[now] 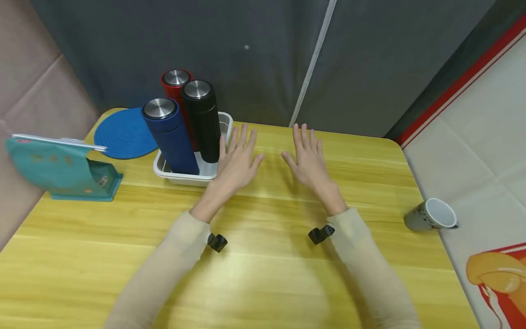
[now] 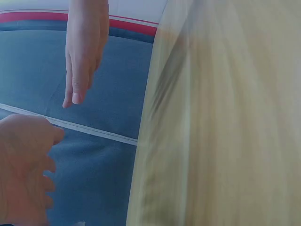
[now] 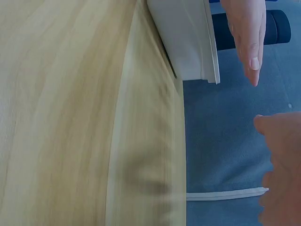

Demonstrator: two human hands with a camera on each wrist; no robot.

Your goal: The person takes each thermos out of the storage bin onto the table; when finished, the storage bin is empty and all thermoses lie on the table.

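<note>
Yellow wood table (image 1: pixel 263 274) against a dark grey curtain, pretty plain setup. Both hands hover palm-down over the far side of it, fingers straight and loosely spread, holding nothing. Left hand (image 1: pixel 236 160) is right up against the white tray (image 1: pixel 181 177), and I can't tell if it's actually touching the edge. Standing in that tray just left of the hand are three flasks: blue (image 1: pixel 170 135), black (image 1: pixel 203 119) and red (image 1: pixel 176 87) behind them. Right hand (image 1: pixel 308 157) sits a bit apart from the left one. Further left of the tray there's a blue mat (image 1: pixel 123 132) and a teal pouch (image 1: pixel 57 169). Well off to the right of the right hand, a mug (image 1: pixel 431 214) lies on its side at the table edge.
</note>
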